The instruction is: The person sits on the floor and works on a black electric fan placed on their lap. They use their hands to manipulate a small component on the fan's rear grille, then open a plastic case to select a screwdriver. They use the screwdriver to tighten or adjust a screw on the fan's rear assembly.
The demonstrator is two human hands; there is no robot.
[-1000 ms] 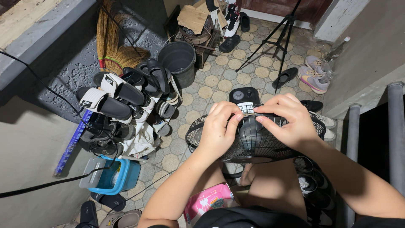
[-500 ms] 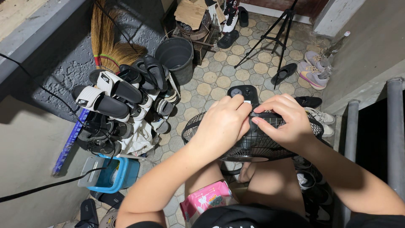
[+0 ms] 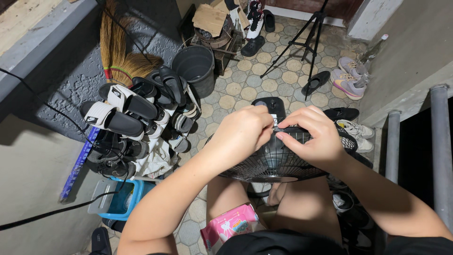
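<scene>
- Fan grille [image 3: 278,163]: round black wire guard, thin ribs fanning out from a hub; it lies flat above the seated person's bare knees, in the middle of the floor space.
- Left hand [image 3: 240,134]: curled over the near-left rim of the grille, fingers bunched narrow and pinching at the top edge; exactly what they pinch cannot be told.
- Right hand [image 3: 314,137]: laid on the grille's upper right, fingertips pressed together against those of the left hand at the rim.
- Fan base [image 3: 269,107]: black, rounded plastic with a small pale panel, just beyond the hands and partly hidden by them.
- Shoe rack [image 3: 137,127]: crowded with black and white slides and sandals, rubbery and matte, close on the left.
- Bucket [image 3: 194,66]: dark plastic, round, open-topped, beside the rack.
- Broom [image 3: 120,52]: straw bristles, red binding, leaning on the rough grey wall.
- Tripod [image 3: 306,40]: thin black legs spread on the tiles, well beyond the fan.
- Sneakers [image 3: 348,78]: pale pink and grey pair by the right wall; a black slipper lies near them.
- Blue tub [image 3: 120,203]: plastic, low, under the rack's near end.
- Pink packet [image 3: 229,226]: glossy soft wrapper resting by the left thigh.
- Floor tiles [image 3: 245,85]: beige hexagonal pattern, worn.
- Metal rails [image 3: 441,141]: grey tubes at the far right.
</scene>
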